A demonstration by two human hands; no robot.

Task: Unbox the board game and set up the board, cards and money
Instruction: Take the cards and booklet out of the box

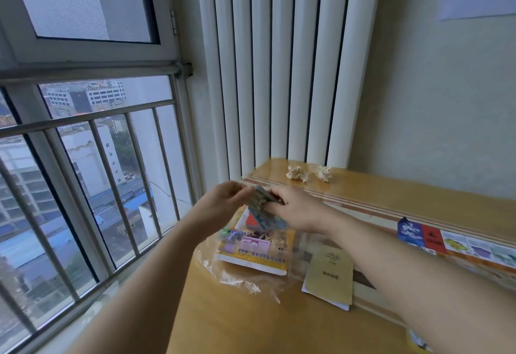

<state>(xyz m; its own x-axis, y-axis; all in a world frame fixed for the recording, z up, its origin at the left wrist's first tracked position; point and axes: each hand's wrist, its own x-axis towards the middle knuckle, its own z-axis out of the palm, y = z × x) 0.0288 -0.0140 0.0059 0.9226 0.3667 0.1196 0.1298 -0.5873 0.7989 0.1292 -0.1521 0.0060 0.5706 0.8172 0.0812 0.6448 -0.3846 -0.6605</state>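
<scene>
Both hands met over the wooden table (251, 325). The left hand (223, 200) pinched one end of a blurred stack of cards (261, 202), and the right hand (296, 208) curled its fingers around the other end. The stack hung just above the yellow game box (251, 256), at the box's twelve o'clock. A tan booklet (329, 275) lay at the box's three o'clock, with the game board (474, 247) farther that way. Two crumpled paper balls (297, 174) sat at one o'clock.

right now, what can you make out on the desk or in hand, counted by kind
paper balls: 2
box: 1
booklet: 1
board: 1
wrap: 1
stack of cards or money, held by left hand and right hand: 1
total: 7
</scene>
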